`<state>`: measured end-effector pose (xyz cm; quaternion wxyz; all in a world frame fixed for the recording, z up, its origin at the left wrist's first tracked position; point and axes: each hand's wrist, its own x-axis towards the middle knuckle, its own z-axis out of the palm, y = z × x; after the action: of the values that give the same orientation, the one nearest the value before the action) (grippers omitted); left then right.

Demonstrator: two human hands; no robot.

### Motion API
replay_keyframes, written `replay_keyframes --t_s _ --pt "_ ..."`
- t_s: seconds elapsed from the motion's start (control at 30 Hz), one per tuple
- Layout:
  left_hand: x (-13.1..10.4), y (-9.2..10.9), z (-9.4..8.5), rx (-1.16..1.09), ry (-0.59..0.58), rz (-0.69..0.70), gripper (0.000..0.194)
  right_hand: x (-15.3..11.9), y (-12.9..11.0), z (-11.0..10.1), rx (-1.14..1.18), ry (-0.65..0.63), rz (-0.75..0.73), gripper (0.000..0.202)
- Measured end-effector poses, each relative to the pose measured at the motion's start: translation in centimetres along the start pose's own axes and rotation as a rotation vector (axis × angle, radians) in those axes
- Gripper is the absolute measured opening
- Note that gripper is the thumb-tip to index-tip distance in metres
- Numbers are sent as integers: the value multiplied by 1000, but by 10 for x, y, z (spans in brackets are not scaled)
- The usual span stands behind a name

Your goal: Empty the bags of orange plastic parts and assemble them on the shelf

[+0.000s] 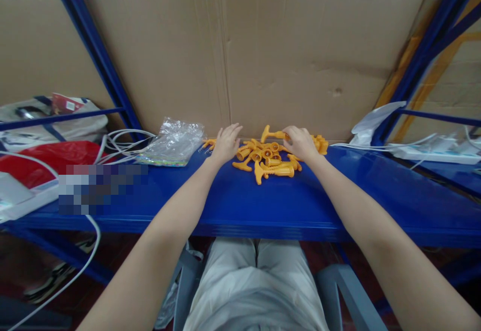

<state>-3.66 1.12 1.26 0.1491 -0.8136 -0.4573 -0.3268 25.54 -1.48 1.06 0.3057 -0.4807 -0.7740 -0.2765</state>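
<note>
A heap of orange-yellow corkscrews (pixel 276 171) with T-shaped handles lies on the blue shelf. Over the heap's right side, my right hand (pixel 301 143) has its fingers closed on the end of one corkscrew (pixel 271 134), whose handle points left. My left hand (pixel 227 143) rests at the heap's left edge, fingers apart and stretched forward, with nothing visible in it. Just left of it lie corkscrews with bare metal spirals (pixel 205 146), partly hidden by the hand. More orange pieces (pixel 320 144) show behind my right wrist.
A clear plastic bag (pixel 175 143) lies left of my left hand. White cables (pixel 122 143), a red bag (pixel 71 155) and a power strip (pixel 30 203) are farther left. Cardboard (pixel 293 60) stands behind the blue shelf (pixel 263 211). Another power strip (pixel 436 151) is at right.
</note>
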Motion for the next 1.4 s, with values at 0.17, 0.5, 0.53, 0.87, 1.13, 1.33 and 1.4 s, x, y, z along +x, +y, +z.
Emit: replay_keyframes --t_s 0.17,0.5,0.53,0.87,1.13,1.33,1.4 --pt "1 26 -2 -40 24 221 50 8 -21 -2 96 64 -152 31" --pt "4 33 2 -25 97 310 30 13 -35 -4 108 44 -262 29" --pt "4 33 2 -20 107 314 30 13 -36 -5 97 35 -258 29" --pt "1 41 -1 2 116 321 28 12 -49 -8 14 -40 -251 35" --pt "-1 41 -1 16 113 339 27 14 -57 -9 32 -81 -237 33" --pt "-1 45 -2 50 109 310 26 15 -57 -10 19 -24 -242 27" --pt "-1 47 -3 58 90 301 26 15 -56 -10 18 -18 -244 28"
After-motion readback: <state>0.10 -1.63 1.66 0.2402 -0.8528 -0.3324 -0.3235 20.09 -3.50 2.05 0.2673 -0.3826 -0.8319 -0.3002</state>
